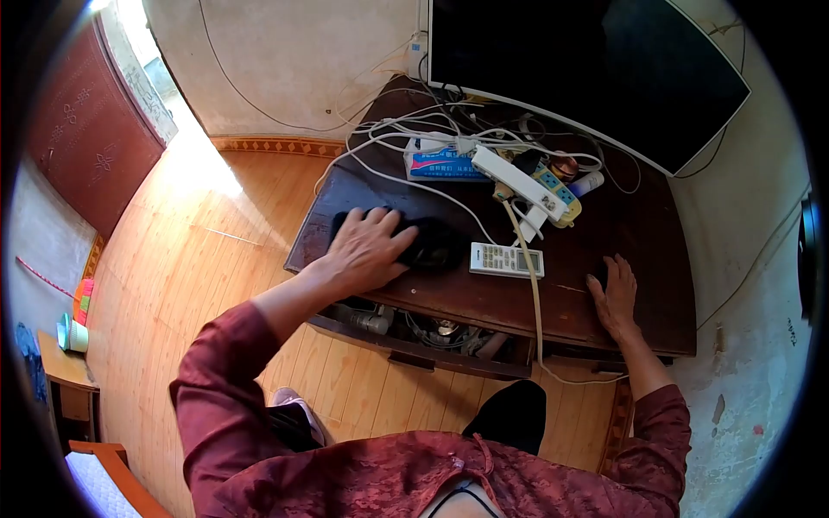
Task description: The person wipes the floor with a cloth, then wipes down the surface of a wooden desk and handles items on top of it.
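Note:
My left hand (368,250) presses down on a bunched black cloth (436,245) at the left of the dark wooden cabinet top (414,293), its fingers curled over the fabric. Part of the cloth is hidden under the palm. On the right side of the same top, my right hand (615,298) rests flat, open, with nothing in it. Between the hands lies a white remote control (506,260). Behind it are a white power strip (521,183) and a yellow-green socket block (557,192) with plugs and cables.
A blue box (445,164) sits under tangled white cables (406,127). A large screen (587,69) stands at the back. Below the cabinet's front edge, an open drawer (419,358) holds cables and small items. A beige cord (534,302) hangs over the edge.

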A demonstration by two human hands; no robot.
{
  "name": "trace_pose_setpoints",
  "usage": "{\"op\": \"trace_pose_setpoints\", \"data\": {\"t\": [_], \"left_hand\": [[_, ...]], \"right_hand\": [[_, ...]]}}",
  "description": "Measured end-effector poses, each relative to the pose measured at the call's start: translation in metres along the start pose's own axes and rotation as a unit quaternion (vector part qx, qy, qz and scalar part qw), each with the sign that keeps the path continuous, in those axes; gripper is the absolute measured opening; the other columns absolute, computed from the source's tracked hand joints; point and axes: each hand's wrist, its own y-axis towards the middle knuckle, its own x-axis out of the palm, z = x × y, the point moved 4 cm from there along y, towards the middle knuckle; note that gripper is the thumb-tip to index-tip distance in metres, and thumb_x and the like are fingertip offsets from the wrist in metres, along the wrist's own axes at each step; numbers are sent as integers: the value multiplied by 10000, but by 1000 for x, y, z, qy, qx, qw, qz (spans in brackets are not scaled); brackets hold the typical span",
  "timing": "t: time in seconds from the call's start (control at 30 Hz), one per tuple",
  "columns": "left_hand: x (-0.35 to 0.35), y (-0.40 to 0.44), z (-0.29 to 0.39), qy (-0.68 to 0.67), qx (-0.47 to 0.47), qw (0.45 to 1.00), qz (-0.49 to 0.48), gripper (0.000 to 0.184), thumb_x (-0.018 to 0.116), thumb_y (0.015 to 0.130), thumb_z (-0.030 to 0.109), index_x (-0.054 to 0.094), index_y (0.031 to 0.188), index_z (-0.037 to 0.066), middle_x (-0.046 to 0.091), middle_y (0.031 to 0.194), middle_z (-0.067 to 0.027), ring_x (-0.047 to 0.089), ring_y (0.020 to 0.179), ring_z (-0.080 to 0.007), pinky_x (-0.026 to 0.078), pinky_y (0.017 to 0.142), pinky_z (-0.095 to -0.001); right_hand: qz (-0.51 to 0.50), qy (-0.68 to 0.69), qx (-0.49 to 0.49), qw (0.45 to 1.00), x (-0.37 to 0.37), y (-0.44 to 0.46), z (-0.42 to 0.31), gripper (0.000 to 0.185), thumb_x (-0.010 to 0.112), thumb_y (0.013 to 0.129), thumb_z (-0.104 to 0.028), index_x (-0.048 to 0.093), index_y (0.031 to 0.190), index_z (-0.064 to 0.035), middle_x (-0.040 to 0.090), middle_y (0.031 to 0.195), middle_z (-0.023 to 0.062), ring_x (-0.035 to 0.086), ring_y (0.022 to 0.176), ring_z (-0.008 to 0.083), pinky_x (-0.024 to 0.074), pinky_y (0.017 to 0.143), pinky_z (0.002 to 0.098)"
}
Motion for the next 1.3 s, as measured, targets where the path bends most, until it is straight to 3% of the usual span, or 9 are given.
{"op": "trace_pose_setpoints", "data": {"t": [0.07,0.2,0.47,0.9,1.0,1.1,1.17,1.2,1.3], "left_hand": [[-6,-29,-13,-18,16,999,-23,572,729,697,314,572,1216,130,527,1182,-149,475,1134,-314,362,882,-421],[-3,-62,-59,-15,36,996,80,616,764,614,281,592,1194,165,524,1181,-146,468,1140,-334,356,905,-456],[9,2,-112,-41,77,995,58,688,779,580,294,563,1223,174,507,1199,-139,477,1113,-328,368,882,-442],[4,26,-127,-82,19,996,43,701,780,576,344,550,1216,174,512,1180,-122,473,1109,-293,365,827,-435],[-6,32,-126,-85,-43,995,35,658,772,617,312,538,1215,169,511,1175,-128,477,1088,-308,373,837,-448],[-10,27,-125,-113,-136,984,-35,577,756,662,262,539,1186,156,501,1199,-152,486,1078,-340,402,821,-459],[-6,11,-124,-141,-182,966,-121,530,750,676,244,540,1151,140,499,1195,-162,494,1057,-346,432,780,-451],[-16,-6,-124,-189,-194,955,-121,455,724,724,233,536,1117,102,518,1163,-191,522,1033,-372,462,760,-458],[-5,-79,-125,-417,-315,843,-126,397,695,763,224,530,1085,62,560,1063,-164,572,953,-314,474,756,-427]], "right_hand": [[-1,6,0,1000,1,-1,1,578,515,926,-420,407,1344,-36,323,1414,233,277,1321,401,202,1087,500],[1,6,5,1000,2,0,2,557,535,920,-380,416,1342,-37,325,1426,224,287,1320,398,219,1085,483],[5,-8,29,1000,5,1,0,522,571,894,-304,447,1326,-40,341,1437,190,305,1325,384,256,1078,466],[-32,-62,47,996,-6,14,-13,514,578,879,-253,437,1330,-49,297,1470,165,263,1354,381,251,1094,472],[-104,12,168,980,-12,21,-19,504,567,887,-266,446,1324,-46,384,1417,177,324,1323,370,282,1086,436],[-91,124,111,982,-50,44,-59,492,561,890,-287,462,1307,-46,487,1332,173,447,1239,333,347,1043,390],[-74,294,262,916,-92,54,-150,464,552,888,-278,484,1280,-41,565,1229,148,542,1134,263,406,979,352],[-126,341,255,896,-96,48,-191,462,554,881,-251,476,1289,-50,569,1212,130,548,1118,235,421,953,333],[-271,503,226,789,-98,8,-318,592,633,845,-176,385,1381,-124,530,1250,126,516,1157,203,441,915,310]]}}
